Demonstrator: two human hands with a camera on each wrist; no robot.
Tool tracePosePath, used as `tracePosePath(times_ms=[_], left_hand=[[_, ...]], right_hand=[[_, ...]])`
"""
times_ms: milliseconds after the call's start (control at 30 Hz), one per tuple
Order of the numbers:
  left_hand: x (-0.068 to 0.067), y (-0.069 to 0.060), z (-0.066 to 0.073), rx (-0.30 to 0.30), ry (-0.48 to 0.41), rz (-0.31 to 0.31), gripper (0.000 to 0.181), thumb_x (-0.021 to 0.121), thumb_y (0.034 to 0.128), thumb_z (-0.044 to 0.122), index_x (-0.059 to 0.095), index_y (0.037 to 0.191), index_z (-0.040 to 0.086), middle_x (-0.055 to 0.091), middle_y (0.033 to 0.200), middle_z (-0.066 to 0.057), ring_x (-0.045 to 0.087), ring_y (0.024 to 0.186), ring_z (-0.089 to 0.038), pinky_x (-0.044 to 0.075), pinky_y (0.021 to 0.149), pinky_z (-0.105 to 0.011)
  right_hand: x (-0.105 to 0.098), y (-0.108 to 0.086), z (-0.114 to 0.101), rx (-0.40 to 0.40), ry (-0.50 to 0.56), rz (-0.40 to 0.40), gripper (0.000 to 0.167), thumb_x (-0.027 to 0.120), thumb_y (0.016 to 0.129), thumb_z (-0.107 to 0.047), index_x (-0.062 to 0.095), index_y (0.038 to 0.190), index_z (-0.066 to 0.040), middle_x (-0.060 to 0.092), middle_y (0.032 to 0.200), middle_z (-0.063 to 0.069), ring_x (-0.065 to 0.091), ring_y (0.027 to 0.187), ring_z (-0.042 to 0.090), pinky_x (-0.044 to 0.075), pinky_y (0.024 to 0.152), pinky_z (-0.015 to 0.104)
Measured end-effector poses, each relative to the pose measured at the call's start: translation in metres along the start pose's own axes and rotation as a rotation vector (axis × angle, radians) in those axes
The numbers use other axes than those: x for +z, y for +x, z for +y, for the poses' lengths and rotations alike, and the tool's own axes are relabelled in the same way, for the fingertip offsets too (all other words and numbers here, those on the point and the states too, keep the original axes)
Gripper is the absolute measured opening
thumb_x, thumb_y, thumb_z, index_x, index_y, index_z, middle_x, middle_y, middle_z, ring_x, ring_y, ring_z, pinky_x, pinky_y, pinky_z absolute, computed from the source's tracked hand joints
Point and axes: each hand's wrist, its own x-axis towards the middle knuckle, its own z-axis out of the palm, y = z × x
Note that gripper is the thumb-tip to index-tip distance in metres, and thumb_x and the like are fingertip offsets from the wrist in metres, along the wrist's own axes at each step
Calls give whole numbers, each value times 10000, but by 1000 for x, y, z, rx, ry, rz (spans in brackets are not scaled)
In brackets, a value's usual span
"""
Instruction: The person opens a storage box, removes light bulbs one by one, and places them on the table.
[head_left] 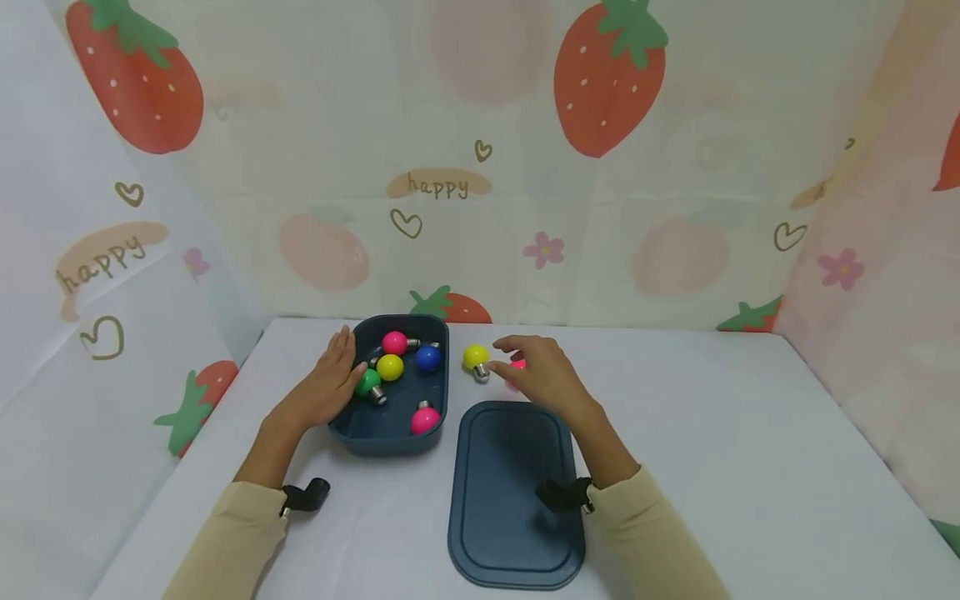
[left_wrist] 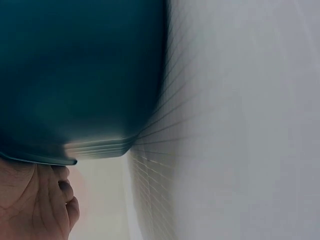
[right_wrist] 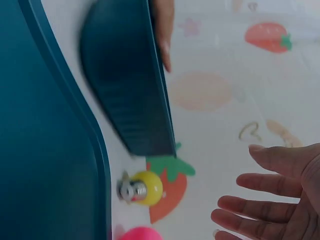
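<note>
My left hand [head_left: 327, 382] rests against the left rim of a dark blue box [head_left: 390, 447], fingers straight. Inside the box lie several toy light bulbs: pink [head_left: 394, 342], blue [head_left: 428, 358], yellow [head_left: 390, 367], green [head_left: 368, 382] and a second pink bulb [head_left: 425, 419]. In the left wrist view the palm [left_wrist: 35, 205] touches the box's rim. My right hand [head_left: 546, 377] hovers with thumb and fingers spread, holding nothing. Nearest to it are a yellow bulb [head_left: 476, 358] and a pink bulb [head_left: 517, 364] on the table, the pink one partly hidden behind the hand.
A dark blue lid [head_left: 516, 500] lies flat on the white table [head_left: 720, 450], right of the box and under my right forearm. Behind the table hangs a cloth [head_left: 517, 208] printed with strawberries. Black wrist cameras sit on both wrists.
</note>
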Motion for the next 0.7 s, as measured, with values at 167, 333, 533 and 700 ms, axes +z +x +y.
tracePosePath(times_ms=[167,333,533,700], left_hand=[[1,1,0,-6,-1,-5,714,299,1120,357,-24,1577,-86,-90,1671,-246,-77,1535,-432,60,1210,-612],[2,2,-2,-5,1,-3,713,285,1121,363,-39,1578,-80,-102,1672,-239,-85,1536,-427,53,1214,-604],[3,4,-2,-3,0,-1,715,282,1121,367,-42,1577,-79,-108,1672,-234,-83,1536,-425,55,1215,-603],[4,5,-4,0,2,0,716,276,1121,376,-36,1579,-78,-111,1674,-228,-82,1537,-422,57,1215,-602]], right_hand=[[7,1,-13,-75,13,-29,359,714,959,-221,698,1278,-57,710,1234,91,658,1089,314,576,839,415],[14,11,-26,-135,-23,-81,354,716,961,-229,706,1270,-57,718,1225,75,665,1057,291,572,835,376],[24,22,-41,-143,-56,-174,380,721,965,-259,693,1295,-74,718,1221,67,674,1070,243,585,848,341],[36,31,-52,-172,-136,-256,428,741,950,-284,675,1327,-94,711,1231,52,649,1091,209,569,874,318]])
